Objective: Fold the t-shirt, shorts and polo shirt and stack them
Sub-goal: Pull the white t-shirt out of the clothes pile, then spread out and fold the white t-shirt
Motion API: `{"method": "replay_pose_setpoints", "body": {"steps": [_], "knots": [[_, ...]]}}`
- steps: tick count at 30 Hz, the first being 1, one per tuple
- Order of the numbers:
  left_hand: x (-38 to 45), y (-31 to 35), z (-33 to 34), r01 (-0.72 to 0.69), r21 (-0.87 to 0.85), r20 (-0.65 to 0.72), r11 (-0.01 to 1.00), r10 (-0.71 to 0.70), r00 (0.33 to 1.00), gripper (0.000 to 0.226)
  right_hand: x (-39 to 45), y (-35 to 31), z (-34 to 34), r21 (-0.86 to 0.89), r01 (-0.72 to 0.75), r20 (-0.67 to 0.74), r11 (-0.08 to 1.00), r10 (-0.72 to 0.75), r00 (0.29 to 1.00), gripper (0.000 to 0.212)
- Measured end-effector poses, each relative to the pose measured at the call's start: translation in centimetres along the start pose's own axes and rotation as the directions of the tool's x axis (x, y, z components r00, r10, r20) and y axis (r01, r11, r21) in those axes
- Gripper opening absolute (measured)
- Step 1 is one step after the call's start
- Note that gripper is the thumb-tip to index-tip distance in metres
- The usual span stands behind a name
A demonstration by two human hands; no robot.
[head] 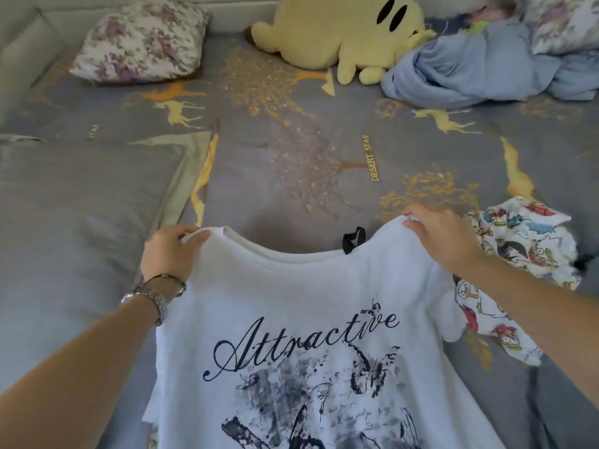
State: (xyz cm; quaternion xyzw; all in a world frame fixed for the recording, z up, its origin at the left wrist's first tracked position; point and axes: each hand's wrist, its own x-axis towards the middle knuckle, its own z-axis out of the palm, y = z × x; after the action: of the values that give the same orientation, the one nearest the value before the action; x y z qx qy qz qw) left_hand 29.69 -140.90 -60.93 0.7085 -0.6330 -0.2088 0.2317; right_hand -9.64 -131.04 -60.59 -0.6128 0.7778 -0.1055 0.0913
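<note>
A white t-shirt [291, 303] with black "Attractive" lettering and a dark print hangs spread out in front of me, print side up, above the bed. My left hand [170, 251] grips its left shoulder, and my right hand [440, 238] grips its right shoulder. A white garment with colourful cartoon prints [525, 244] lies crumpled on the bed to the right, partly under my right arm and the t-shirt's sleeve. Which garment it is I cannot tell.
The bed has a grey sheet with tree and deer prints [324, 150]. A grey pillow [74, 196] lies at the left, a floral cushion [139, 40] at the back left, a yellow plush toy [343, 34] and a crumpled blue blanket [479, 69] at the back right.
</note>
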Motion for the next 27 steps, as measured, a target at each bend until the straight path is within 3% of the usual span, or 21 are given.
{"method": "replay_pose_setpoints", "body": {"steps": [11,16,20,23,27], "knots": [[2.9,-5.1,9.0,0.128,0.132,0.110,0.983,-0.143,0.984,0.020,4.0,2.6,10.0,-0.043,-0.081,0.184,0.996,0.088,0.979,0.021],[2.9,-5.3,10.2,0.106,0.284,0.031,0.953,-0.119,0.992,0.016,3.8,2.9,11.3,-0.097,-0.044,0.092,0.994,0.053,0.994,0.023],[2.7,-1.4,10.9,0.006,0.158,0.019,0.987,-0.009,1.000,0.024,4.0,3.4,9.7,0.016,-0.023,0.041,1.000,0.022,0.999,0.030],[2.2,3.8,12.4,-0.056,-0.062,0.157,0.997,0.065,0.985,0.016,3.8,4.0,8.0,0.159,-0.144,0.095,0.977,0.130,0.987,0.034],[1.1,10.8,15.9,0.039,0.003,0.522,0.999,-0.035,0.852,0.019,2.9,5.9,6.6,0.229,-0.333,0.259,0.915,0.272,0.927,0.042]]}}
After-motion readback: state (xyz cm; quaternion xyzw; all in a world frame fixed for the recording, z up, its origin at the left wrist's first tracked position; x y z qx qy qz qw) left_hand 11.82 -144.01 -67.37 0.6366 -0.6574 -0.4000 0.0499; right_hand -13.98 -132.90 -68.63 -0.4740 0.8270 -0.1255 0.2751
